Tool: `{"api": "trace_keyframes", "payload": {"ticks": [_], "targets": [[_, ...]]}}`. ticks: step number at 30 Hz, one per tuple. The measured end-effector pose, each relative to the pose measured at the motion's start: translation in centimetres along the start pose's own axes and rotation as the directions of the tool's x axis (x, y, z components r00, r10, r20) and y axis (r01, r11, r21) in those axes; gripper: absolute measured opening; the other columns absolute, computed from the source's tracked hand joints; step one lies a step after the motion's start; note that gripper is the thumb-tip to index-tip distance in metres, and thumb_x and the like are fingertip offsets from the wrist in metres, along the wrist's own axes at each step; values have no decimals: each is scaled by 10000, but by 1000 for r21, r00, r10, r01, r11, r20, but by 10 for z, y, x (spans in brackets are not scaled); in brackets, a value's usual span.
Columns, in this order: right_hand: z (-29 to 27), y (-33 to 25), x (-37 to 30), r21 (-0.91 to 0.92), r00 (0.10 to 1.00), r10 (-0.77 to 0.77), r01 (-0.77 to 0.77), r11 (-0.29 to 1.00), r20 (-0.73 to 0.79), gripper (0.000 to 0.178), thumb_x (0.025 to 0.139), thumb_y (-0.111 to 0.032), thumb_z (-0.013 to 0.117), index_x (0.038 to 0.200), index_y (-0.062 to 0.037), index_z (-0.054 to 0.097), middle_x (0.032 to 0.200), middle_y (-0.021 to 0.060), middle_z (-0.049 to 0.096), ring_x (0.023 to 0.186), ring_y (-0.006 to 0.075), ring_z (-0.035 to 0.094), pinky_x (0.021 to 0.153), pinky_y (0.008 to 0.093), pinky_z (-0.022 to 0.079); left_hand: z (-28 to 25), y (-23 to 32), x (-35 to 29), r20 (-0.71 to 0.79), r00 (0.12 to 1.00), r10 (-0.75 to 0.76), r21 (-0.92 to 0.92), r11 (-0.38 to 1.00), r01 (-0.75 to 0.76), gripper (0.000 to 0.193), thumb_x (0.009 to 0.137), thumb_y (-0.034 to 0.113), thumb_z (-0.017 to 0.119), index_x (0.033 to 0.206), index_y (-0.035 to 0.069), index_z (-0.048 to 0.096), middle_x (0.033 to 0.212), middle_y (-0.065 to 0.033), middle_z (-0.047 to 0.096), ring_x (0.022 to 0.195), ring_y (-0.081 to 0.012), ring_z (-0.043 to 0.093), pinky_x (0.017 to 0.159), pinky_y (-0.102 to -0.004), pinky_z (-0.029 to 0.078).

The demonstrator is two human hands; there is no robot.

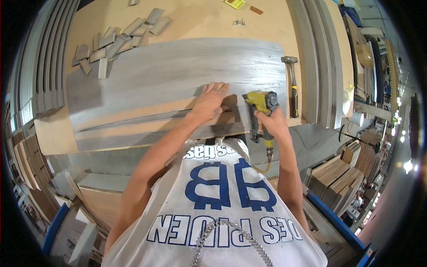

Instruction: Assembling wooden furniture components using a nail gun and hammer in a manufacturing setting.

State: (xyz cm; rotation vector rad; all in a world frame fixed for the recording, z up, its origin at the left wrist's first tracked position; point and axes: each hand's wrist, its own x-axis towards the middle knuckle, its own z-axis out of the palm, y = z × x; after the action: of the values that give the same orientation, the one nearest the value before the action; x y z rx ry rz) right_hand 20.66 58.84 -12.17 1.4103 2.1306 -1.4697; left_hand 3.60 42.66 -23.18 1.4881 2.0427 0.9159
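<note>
My right hand (272, 123) is wrapped round the grip of a yellow-and-black air nail gun (261, 101). Its nose rests on or just above the right end of a large grey wood-grain panel (178, 62), and a yellow hose (262, 169) runs from the handle's base. My left hand (211, 103) lies on the panel to the left of the gun, fingers extended over the surface and its thumb toward the gun. Beneath that wrist is a long cut-out, where a thin grey strip (147, 119) lies lengthwise. Shadow hides what the left thumb touches.
A hammer (292, 84) with a black-and-yellow handle lies right of the panel. Small grey offcuts (116, 43) are heaped at the back left. Long grey boards (51, 58) line the table's left, and more boards (318, 62) its right. Small metal fasteners (239, 22) lie at the back.
</note>
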Motion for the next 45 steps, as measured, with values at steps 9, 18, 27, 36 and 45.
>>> {"api": "trace_keyframes", "payload": {"ticks": [9, 18, 27, 36, 45], "targets": [[4, 16, -11, -290, 993, 35, -67, 955, -113, 349, 787, -236, 703, 727, 103, 651, 571, 198, 626, 555, 302, 670, 619, 415, 529, -11, -22, -24, 67, 996, -57, 152, 987, 47, 525, 849, 259, 706, 1261, -32, 564, 1238, -158, 529, 1198, -322, 448, 1013, -428, 385], [29, -12, -25, -125, 998, 66, -66, 990, 0, 350, 809, -277, 727, 758, 67, 681, 568, 132, 641, 529, 206, 648, 582, 359, 521, -5, -23, -22, 91, 994, -53, 253, 967, 28, 525, 846, 274, 712, 1258, -21, 574, 1211, -139, 548, 1186, -309, 464, 1023, -424, 394], [51, -27, -11, -115, 986, 54, -36, 993, 157, 290, 821, -224, 725, 780, 57, 666, 558, 97, 625, 484, 161, 613, 520, 339, 502, -3, -31, -25, -1, 996, 91, 109, 990, -90, 429, 817, 158, 680, 1162, -71, 568, 1142, -169, 558, 1135, -333, 479, 970, -421, 419], [55, -24, -8, -20, 984, 26, -23, 1000, 175, 250, 855, -178, 696, 834, 69, 664, 582, 85, 625, 483, 156, 605, 495, 332, 489, 3, -35, -25, 45, 995, 90, 133, 986, -96, 540, 782, 174, 737, 1206, -104, 553, 1179, -169, 544, 1126, -340, 462, 990, -412, 412], [57, -25, -8, -38, 984, -3, 10, 999, 178, 235, 861, -174, 695, 810, 51, 652, 564, 66, 606, 473, 144, 589, 488, 320, 480, -1, -34, -27, -9, 996, 90, 91, 992, -89, 569, 748, 178, 768, 1203, -91, 557, 1180, -169, 549, 1114, -342, 475, 964, -429, 430]]}}
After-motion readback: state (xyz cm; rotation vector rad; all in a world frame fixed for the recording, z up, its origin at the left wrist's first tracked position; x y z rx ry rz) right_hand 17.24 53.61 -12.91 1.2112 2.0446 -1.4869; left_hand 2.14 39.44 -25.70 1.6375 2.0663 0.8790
